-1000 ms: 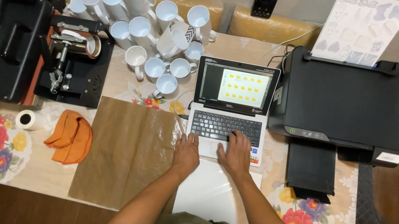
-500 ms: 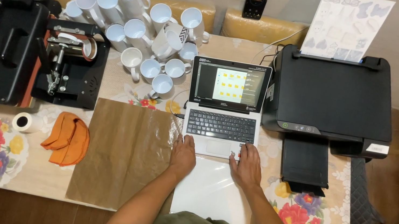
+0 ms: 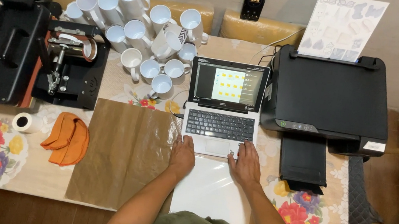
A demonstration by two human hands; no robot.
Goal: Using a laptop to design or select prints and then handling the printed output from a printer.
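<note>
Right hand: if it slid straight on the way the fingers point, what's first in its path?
Probably the laptop: the right hand points up-frame, fingertips already at its keyboard's lower right corner.

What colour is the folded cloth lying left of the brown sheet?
Orange; the folded cloth shows best in the head view.

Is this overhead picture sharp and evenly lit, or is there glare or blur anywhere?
Head view: even, soft light, weak shadows; laptop screen glows bright, its detail small; white sheet under the hands shows pale glare; mugs and both hands, left hand, right hand, look sharp.
</note>
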